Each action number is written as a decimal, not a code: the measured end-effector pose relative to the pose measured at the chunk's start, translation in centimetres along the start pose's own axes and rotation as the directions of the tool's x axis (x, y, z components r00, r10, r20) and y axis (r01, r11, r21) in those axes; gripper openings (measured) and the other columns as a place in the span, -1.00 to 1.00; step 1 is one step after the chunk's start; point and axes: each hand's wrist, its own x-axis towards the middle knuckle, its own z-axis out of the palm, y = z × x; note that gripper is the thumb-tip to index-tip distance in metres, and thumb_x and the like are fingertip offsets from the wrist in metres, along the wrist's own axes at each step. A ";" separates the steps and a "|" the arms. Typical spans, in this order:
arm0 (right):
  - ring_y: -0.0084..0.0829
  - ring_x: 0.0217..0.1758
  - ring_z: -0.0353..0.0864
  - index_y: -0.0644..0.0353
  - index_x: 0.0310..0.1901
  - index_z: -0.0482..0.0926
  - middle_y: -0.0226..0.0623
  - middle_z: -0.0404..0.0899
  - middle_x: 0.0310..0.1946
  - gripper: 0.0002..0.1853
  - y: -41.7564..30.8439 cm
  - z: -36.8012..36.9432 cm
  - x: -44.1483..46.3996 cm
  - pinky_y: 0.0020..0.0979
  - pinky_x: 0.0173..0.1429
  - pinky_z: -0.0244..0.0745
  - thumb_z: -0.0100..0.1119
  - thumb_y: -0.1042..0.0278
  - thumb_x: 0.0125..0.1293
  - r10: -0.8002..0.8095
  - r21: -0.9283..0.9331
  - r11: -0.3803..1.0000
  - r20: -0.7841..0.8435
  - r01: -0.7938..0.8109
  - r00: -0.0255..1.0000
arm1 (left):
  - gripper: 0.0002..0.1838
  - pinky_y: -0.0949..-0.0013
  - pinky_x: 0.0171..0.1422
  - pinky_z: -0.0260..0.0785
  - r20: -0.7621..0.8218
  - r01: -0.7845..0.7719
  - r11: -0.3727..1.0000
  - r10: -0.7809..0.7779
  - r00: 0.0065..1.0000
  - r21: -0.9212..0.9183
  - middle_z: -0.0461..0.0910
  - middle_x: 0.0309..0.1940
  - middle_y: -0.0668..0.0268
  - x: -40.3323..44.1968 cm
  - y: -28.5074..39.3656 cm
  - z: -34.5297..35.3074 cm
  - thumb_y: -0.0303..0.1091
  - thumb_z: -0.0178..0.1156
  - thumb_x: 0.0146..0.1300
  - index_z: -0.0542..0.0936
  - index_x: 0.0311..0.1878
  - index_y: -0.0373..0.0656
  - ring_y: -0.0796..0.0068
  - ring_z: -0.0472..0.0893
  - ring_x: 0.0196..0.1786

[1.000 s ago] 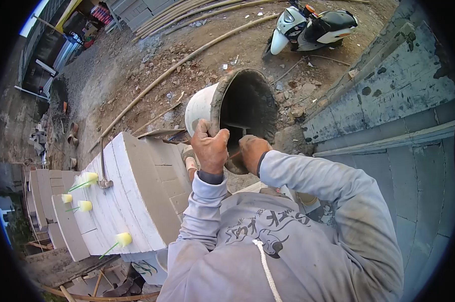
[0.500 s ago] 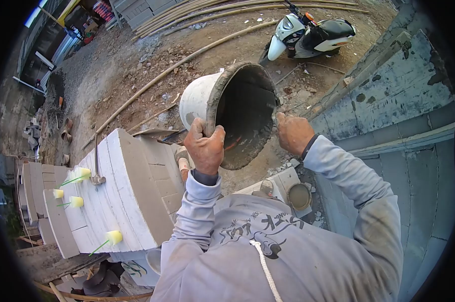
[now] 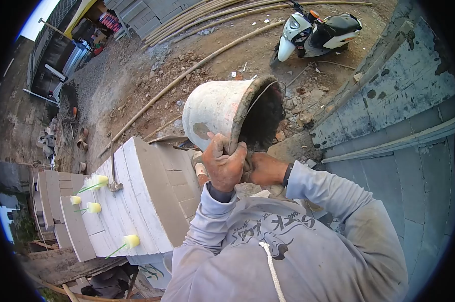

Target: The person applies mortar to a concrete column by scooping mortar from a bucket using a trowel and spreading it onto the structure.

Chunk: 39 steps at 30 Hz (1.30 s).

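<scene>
A mortar-stained white bucket [image 3: 215, 108] is tipped on its side, its dark mouth facing right. Its rim is rough with grey mortar, and a thin wire handle arcs across the opening. My left hand [image 3: 223, 161] grips the near lower part of the rim, thumb and fingers closed over it. Close beside it, my right hand [image 3: 267, 168] is closed at the bottom of the rim. Its fingertips are partly covered by the left hand, so what they hold cannot be made out.
To the left stands a stack of pale blocks [image 3: 136, 201] bearing a hammer [image 3: 115, 185] and several cups with green straws [image 3: 131, 241]. A grey block wall [image 3: 408, 176] rises on the right. Beyond lie bamboo poles [image 3: 197, 63], rubble and a parked scooter [image 3: 318, 32].
My right hand has moved from the far right of the rim down to beside my left hand. The bucket has turned more sideways, showing more of its outer wall.
</scene>
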 end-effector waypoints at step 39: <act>-0.57 -0.67 0.48 0.20 -0.13 0.45 -0.39 0.49 -0.51 -0.74 6.2 -35.8 -32.8 -0.51 -0.67 0.44 0.01 0.19 0.31 0.028 0.168 0.748 -0.975 0.643 0.222 | -0.72 0.36 -0.21 0.48 -0.226 0.482 0.720 -0.646 0.729 -0.500 0.49 -0.33 0.26 -4.9 -10.3 -7.5 -0.58 0.13 -0.09 0.39 -0.25 -0.18 0.38 0.54 -0.33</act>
